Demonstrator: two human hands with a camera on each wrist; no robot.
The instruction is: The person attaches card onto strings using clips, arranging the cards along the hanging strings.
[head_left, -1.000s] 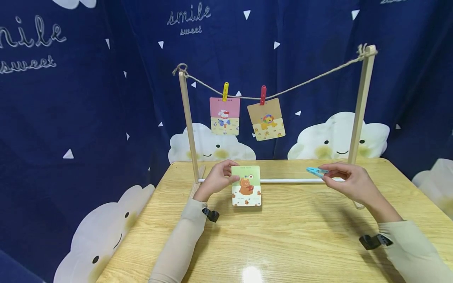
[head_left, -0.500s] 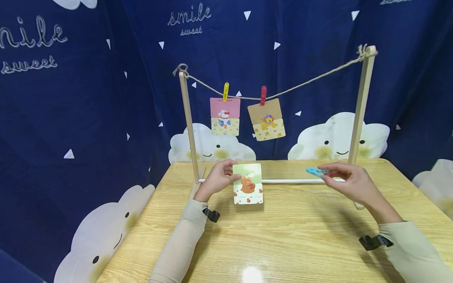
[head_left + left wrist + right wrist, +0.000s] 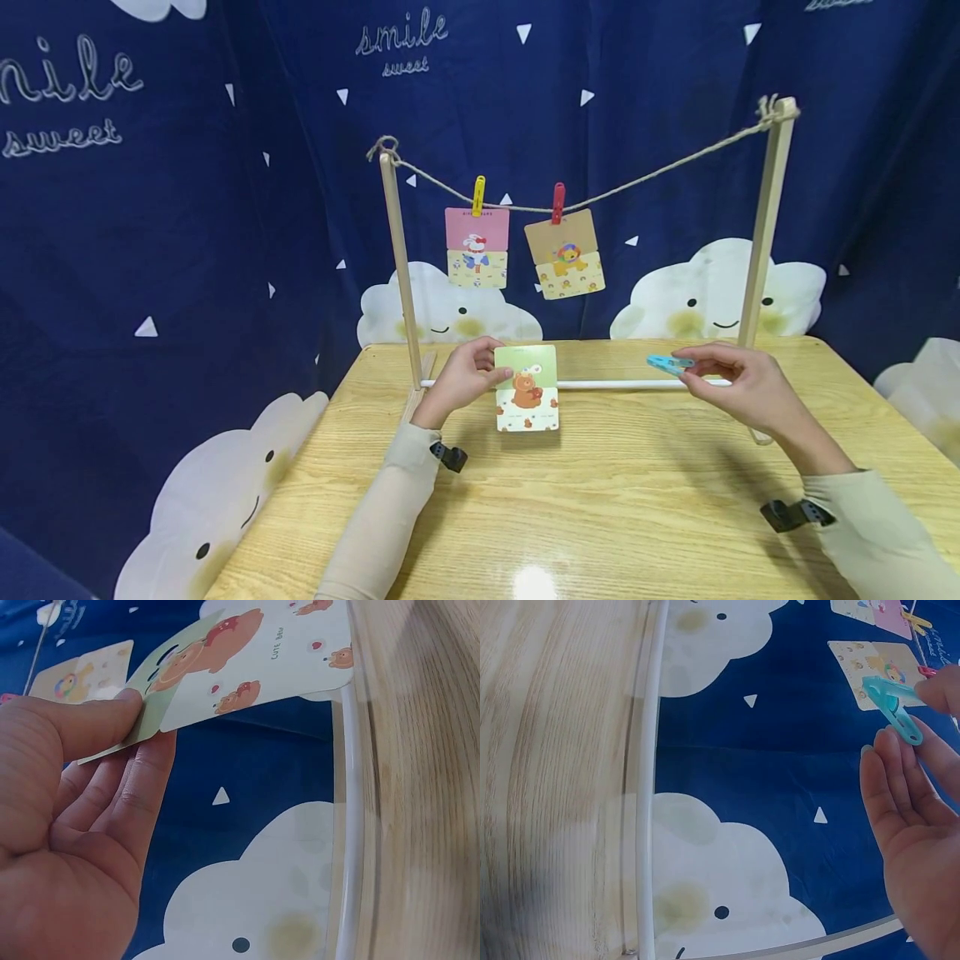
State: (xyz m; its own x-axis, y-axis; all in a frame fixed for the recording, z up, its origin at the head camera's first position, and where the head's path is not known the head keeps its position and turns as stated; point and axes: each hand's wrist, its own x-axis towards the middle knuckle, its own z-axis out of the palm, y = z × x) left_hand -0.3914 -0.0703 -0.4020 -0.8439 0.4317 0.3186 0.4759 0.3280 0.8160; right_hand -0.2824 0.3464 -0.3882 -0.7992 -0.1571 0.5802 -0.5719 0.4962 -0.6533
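My left hand (image 3: 467, 377) pinches the left edge of a green and white bear card (image 3: 527, 400), thumb in front and fingers behind. The card is upright above the table; in the left wrist view the thumb (image 3: 105, 724) presses on its green part. To the right, my right hand (image 3: 738, 392) holds a light blue clothespin (image 3: 669, 364) between thumb and fingers, its tip pointing left. The right wrist view shows the clothespin (image 3: 889, 701) with its two arms spread. Both hands are below a twine line (image 3: 660, 173) and apart from it.
On the twine hang a pink rabbit card (image 3: 477, 237) under a yellow clothespin (image 3: 478, 195) and a tan lion card (image 3: 564, 254) under a red clothespin (image 3: 558, 202). Wooden posts (image 3: 767, 225) hold the twine. A white rod (image 3: 615, 384) runs low across the wooden table (image 3: 585, 508).
The bear card has shifted slightly up and to the right in my left hand. My right hand and the blue clothespin have stayed almost still.
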